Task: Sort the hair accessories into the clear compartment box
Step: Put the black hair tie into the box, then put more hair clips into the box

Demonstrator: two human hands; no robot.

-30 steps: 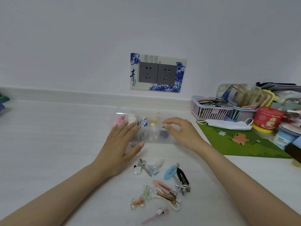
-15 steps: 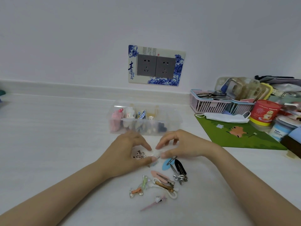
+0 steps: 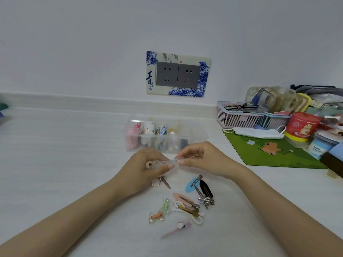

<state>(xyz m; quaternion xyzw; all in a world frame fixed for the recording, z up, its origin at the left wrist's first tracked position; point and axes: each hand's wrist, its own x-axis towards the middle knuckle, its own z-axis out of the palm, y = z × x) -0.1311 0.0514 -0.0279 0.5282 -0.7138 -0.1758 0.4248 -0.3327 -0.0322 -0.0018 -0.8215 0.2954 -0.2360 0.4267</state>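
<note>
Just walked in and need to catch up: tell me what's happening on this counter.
A person is sorting hair accessories. Both hands, left hand and right hand, hold a clear hair clip between them, just in front of the clear compartment box, whose left compartments already hold items. A pile of loose clips lies unsorted on the white counter, nearer the person. Baskets and clutter sit off to the right.
</note>
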